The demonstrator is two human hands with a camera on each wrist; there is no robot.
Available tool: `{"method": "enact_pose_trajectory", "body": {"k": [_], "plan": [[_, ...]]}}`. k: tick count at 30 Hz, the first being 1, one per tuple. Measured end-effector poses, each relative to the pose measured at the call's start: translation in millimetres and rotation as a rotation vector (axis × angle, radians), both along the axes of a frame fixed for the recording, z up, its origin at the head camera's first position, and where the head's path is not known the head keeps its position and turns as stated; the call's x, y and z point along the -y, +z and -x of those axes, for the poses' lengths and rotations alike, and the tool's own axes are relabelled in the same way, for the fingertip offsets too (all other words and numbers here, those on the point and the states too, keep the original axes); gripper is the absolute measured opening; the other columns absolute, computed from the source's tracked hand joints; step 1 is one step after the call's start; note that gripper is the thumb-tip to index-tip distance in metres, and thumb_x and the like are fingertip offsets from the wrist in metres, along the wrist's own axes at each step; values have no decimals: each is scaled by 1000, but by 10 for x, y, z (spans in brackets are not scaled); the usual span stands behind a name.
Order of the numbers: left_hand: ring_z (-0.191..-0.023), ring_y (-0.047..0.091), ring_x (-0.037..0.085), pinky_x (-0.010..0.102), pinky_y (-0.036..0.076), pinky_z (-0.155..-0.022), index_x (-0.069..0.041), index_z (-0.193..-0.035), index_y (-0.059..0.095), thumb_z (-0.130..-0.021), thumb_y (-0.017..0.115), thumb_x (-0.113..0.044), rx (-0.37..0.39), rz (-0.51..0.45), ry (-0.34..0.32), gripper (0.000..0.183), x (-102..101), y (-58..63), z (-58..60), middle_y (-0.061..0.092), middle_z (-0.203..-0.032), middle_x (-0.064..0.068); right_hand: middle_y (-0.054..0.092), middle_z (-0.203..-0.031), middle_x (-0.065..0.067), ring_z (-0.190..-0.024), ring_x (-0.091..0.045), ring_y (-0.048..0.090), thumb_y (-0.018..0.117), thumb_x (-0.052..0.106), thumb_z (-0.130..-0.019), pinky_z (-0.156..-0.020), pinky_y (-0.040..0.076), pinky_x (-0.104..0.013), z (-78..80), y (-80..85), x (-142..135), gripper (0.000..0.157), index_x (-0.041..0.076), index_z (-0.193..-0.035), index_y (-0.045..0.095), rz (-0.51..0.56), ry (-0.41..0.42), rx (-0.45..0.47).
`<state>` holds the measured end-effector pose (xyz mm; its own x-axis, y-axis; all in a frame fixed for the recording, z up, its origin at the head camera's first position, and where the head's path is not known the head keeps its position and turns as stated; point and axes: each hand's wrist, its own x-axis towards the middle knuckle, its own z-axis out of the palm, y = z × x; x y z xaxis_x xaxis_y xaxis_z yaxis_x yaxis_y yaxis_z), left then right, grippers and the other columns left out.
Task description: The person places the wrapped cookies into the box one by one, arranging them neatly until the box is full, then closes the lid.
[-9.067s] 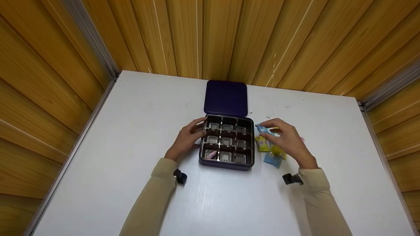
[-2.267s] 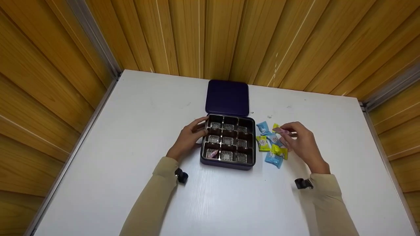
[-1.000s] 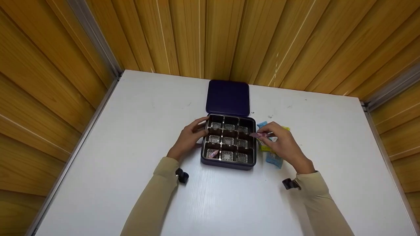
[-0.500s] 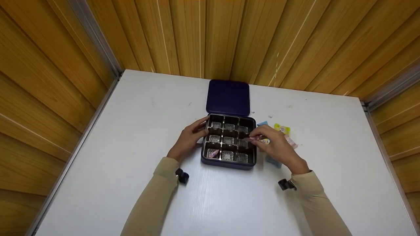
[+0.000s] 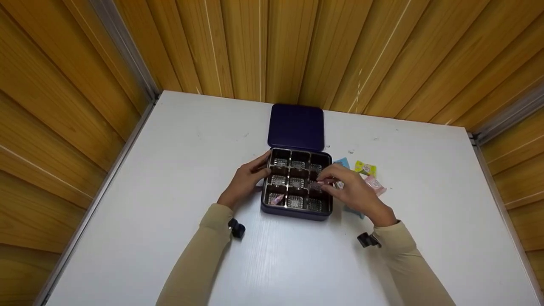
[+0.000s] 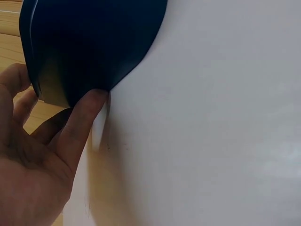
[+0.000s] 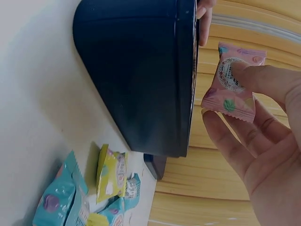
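Note:
A dark blue tin (image 5: 293,214) with a compartmented dark tray stands on the white table. My left hand (image 5: 244,180) holds its left side; in the left wrist view the thumb lies against the dark wall (image 6: 99,47). Between thumb and fingers, my right hand (image 5: 355,191) pinches a pink wrapped candy (image 7: 228,99), with the fingertips over the right compartment of the middle row. Another pink candy (image 5: 277,199) sits in the front-left compartment. The other tray compartments in view hold nothing; the one under the right fingers is partly covered.
The tin's lid (image 5: 296,127) lies open behind it. Right of the tin are a yellow candy (image 5: 365,168), a pink candy (image 5: 375,185) and a blue candy (image 5: 342,162), with others partly hidden under the right hand. Wood-patterned walls (image 5: 280,51) border the table.
My right hand let go of a blue candy, picked up a pink one from the pile and carried it left over the tray. The left hand has stayed on the tin.

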<state>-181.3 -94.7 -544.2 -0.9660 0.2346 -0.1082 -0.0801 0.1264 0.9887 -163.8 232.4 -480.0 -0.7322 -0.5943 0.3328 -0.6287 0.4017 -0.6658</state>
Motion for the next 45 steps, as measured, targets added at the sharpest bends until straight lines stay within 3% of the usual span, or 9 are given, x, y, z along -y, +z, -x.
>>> {"method": "enact_pose_trajectory", "body": {"k": [5, 10, 17, 26, 32, 38, 45], "plan": [[-126, 63, 24, 44, 64, -83, -41, -160, 47, -107, 65, -25, -12, 28, 1, 58, -6, -1, 7, 57, -154, 1, 68, -110, 3, -95, -16, 67, 81, -6, -91, -77, 61, -40, -18, 17, 67, 25, 9, -110, 74, -31, 15, 3], [-128, 62, 23, 43, 63, -86, -39, -160, 46, -107, 65, -26, -33, 54, 3, 58, -1, -5, 11, 57, -155, 0, 69, -109, 2, -95, -17, 68, 82, -7, -90, -78, 61, -36, -21, -3, 137, 26, 9, -109, 74, -26, 62, -23], [-135, 59, 22, 46, 58, -100, -41, -161, 45, -108, 64, -26, -42, 43, -21, 58, 13, -13, 4, 55, -157, 0, 70, -110, -1, -94, -18, 67, 83, -9, -88, -77, 59, -33, -25, -15, 230, 28, 9, -107, 74, -33, 119, -52], [-133, 60, 24, 45, 63, -89, -39, -160, 46, -107, 64, -25, -28, 18, -12, 58, 5, -11, 7, 54, -157, 1, 70, -110, -1, -101, -20, 68, 82, -8, -89, -86, 61, -35, -52, 12, 324, 27, 8, -107, 73, -60, 151, -22], [-133, 60, 25, 45, 64, -86, -39, -160, 47, -107, 65, -24, -30, 16, -9, 58, 4, -6, 2, 55, -157, 2, 69, -109, -1, -99, -18, 67, 81, -8, -90, -86, 60, -34, -67, 27, 369, 26, 9, -108, 74, -76, 168, 28], [-131, 61, 26, 44, 64, -84, -40, -159, 48, -106, 65, -24, -13, 10, 0, 58, -1, -9, 10, 55, -156, 2, 69, -108, 0, -97, -18, 67, 81, -6, -91, -83, 60, -34, -69, 27, 400, 23, 9, -107, 75, -89, 186, 21], [-132, 60, 24, 45, 61, -92, -37, -160, 47, -107, 65, -22, -30, 25, 2, 58, -7, -11, 8, 56, -156, 3, 69, -108, 1, -98, -17, 68, 80, -6, -92, -84, 61, -35, -72, 24, 417, 20, 6, -108, 76, -107, 202, 37]]}}
